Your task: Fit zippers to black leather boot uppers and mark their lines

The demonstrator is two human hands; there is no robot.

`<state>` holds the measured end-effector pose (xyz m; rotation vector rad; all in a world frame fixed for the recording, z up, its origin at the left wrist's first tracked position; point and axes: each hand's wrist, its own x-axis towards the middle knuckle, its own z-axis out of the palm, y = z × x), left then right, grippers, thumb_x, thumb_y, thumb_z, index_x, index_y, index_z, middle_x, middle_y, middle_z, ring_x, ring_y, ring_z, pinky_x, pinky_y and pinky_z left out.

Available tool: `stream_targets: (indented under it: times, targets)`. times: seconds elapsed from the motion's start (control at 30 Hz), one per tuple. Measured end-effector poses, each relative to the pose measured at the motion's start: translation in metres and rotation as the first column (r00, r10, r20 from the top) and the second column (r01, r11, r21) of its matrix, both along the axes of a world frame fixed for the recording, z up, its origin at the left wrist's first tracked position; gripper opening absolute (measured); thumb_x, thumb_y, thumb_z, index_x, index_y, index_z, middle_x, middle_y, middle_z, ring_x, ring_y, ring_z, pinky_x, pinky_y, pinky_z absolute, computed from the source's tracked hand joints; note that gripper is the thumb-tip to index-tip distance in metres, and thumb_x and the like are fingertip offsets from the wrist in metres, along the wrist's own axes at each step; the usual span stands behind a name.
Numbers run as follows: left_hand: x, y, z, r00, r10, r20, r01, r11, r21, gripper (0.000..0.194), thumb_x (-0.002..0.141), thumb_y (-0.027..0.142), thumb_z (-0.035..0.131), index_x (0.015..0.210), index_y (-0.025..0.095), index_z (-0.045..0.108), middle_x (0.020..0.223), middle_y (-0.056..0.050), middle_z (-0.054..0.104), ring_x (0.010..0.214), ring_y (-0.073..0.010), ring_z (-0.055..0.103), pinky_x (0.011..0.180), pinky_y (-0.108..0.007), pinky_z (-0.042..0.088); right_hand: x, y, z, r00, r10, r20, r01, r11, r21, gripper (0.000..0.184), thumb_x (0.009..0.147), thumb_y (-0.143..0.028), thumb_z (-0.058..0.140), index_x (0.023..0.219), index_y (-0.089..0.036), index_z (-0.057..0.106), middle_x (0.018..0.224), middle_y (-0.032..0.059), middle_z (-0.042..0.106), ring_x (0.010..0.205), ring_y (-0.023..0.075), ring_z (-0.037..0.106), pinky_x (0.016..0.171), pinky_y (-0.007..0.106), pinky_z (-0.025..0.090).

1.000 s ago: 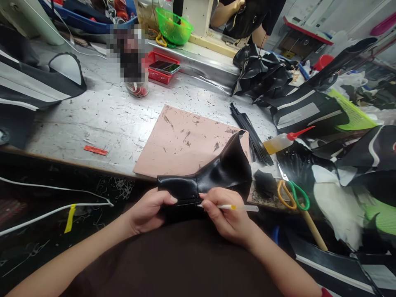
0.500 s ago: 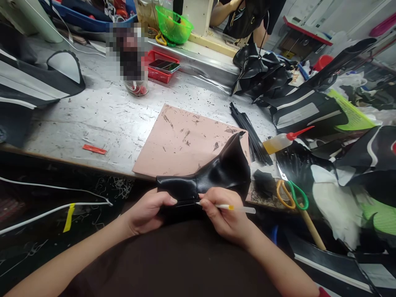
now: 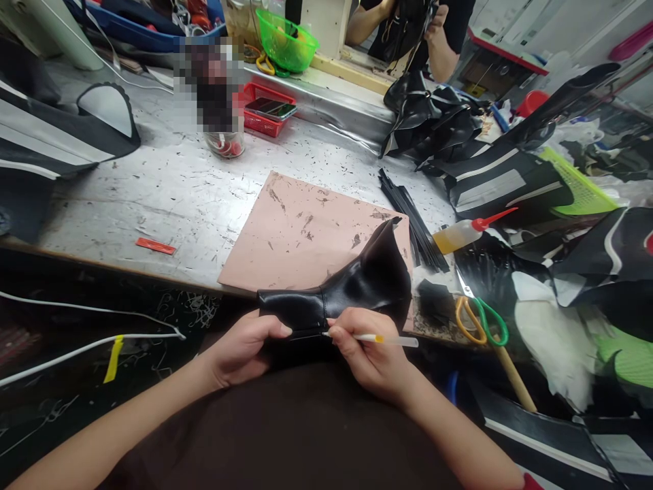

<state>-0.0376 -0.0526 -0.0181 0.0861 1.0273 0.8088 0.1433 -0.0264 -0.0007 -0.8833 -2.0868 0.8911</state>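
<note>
A glossy black leather boot upper [image 3: 364, 279] lies over the near edge of a pinkish board [image 3: 286, 224], its flared end pointing up and right. My left hand [image 3: 249, 350] grips the narrow end, thumb on top and fingers hidden underneath. In my right hand [image 3: 370, 347] a slim white pen refill [image 3: 403, 341] with a yellow band is pinched between thumb and fingers. Its tip meets the upper along the lower edge, close to the stitched seam. The fingers of my right hand rest against the leather.
Scissors [image 3: 479, 320] with orange and green handles and a red-tipped glue bottle [image 3: 466, 233] lie at right. Black strips [image 3: 415, 218] lie beside the board. An orange-red strip [image 3: 156, 246] is at left. Behind stands a red basket [image 3: 262, 122]. A co-worker's arms [image 3: 439, 47] show beyond.
The pen refill has shifted slightly left and up in my right hand. The upper's flared end has moved slightly left. Beyond the table, the co-worker's hand and arm have risen into view.
</note>
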Motion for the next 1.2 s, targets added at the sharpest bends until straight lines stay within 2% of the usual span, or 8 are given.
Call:
stream_targets:
  times: [0.13, 0.3, 0.43, 0.83, 1.2]
  targets:
    - [0.0002, 0.0004, -0.0007, 1.0, 0.014, -0.018, -0.015, 1.0, -0.016, 0.014, 0.049, 0.007, 0.061, 0.062, 0.011, 0.063, 0.058, -0.003, 0.062, 0.057, -0.0157, 0.057, 0.058, -0.027, 0.049, 0.0025, -0.0011, -0.0013, 0.999, 0.011, -0.038, -0.013, 0.999, -0.053, 0.019, 0.083, -0.017, 0.046, 0.065, -0.019, 0.048, 0.055, -0.0015, 0.05, 0.05, 0.0097, 0.049, 0.056, 0.025, 0.049]
    - [-0.0007, 0.0009, -0.0034, 0.998, 0.067, -0.004, -0.067, 0.997, -0.046, 0.007, 0.048, 0.006, 0.058, 0.053, 0.012, 0.059, 0.05, -0.002, 0.059, 0.048, -0.0149, 0.054, 0.05, -0.026, 0.047, 0.0075, -0.0025, -0.0067, 0.977, -0.133, -0.169, 0.116, 0.987, -0.107, 0.017, 0.085, -0.017, 0.044, 0.069, -0.02, 0.051, 0.058, -0.0013, 0.051, 0.057, 0.0116, 0.054, 0.063, 0.028, 0.051]
    - [0.0, 0.0022, -0.0039, 0.996, 0.085, -0.004, -0.086, 0.993, -0.075, 0.007, 0.047, 0.006, 0.056, 0.047, 0.012, 0.056, 0.044, -0.002, 0.056, 0.041, -0.0155, 0.052, 0.045, -0.026, 0.046, 0.0083, -0.0018, -0.009, 0.983, -0.126, -0.132, 0.114, 0.989, -0.093, 0.016, 0.085, -0.018, 0.045, 0.07, -0.019, 0.052, 0.06, -0.0008, 0.053, 0.055, 0.0112, 0.054, 0.058, 0.026, 0.05]
    - [0.0016, 0.0018, 0.0013, 0.997, 0.081, 0.0, -0.08, 0.994, -0.077, 0.009, 0.047, 0.004, 0.055, 0.047, 0.012, 0.058, 0.041, -0.003, 0.056, 0.039, -0.0155, 0.052, 0.042, -0.025, 0.045, 0.0086, -0.0008, -0.0033, 0.992, -0.12, -0.03, 0.118, 0.992, -0.037, 0.017, 0.085, -0.02, 0.045, 0.069, -0.018, 0.053, 0.059, 0.0003, 0.055, 0.052, 0.0106, 0.051, 0.051, 0.023, 0.044]
    - [0.001, 0.0021, 0.0004, 0.997, 0.081, -0.01, -0.082, 0.994, -0.077, 0.008, 0.046, 0.004, 0.056, 0.045, 0.012, 0.058, 0.043, -0.002, 0.057, 0.041, -0.015, 0.053, 0.044, -0.025, 0.046, 0.0087, -0.0021, -0.0035, 0.991, -0.128, -0.038, 0.127, 0.991, -0.041, 0.017, 0.084, -0.018, 0.046, 0.069, -0.017, 0.053, 0.059, 0.0006, 0.055, 0.051, 0.0105, 0.051, 0.05, 0.023, 0.043]
